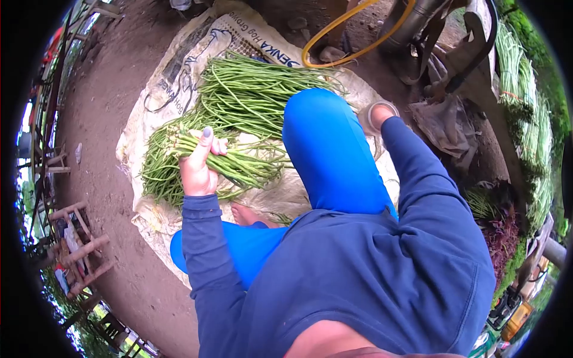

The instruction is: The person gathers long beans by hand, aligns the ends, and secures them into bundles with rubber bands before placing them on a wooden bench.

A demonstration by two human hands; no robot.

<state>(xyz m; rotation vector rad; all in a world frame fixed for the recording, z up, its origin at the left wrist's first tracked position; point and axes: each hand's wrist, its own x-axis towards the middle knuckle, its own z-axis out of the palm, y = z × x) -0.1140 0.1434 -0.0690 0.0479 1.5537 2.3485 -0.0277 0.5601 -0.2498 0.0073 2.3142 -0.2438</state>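
Half the right hand (pixel 380 115) behind knee (pixel 322 137)

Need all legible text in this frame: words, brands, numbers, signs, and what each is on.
"SENKA Hog Growe": printed on the white sack spread on the ground, near its top edge; the last word is cut off.
Large dark outlined letters on the sack's left side, beside the long beans: too warped and creased to read.
Nothing else in view carries readable text.
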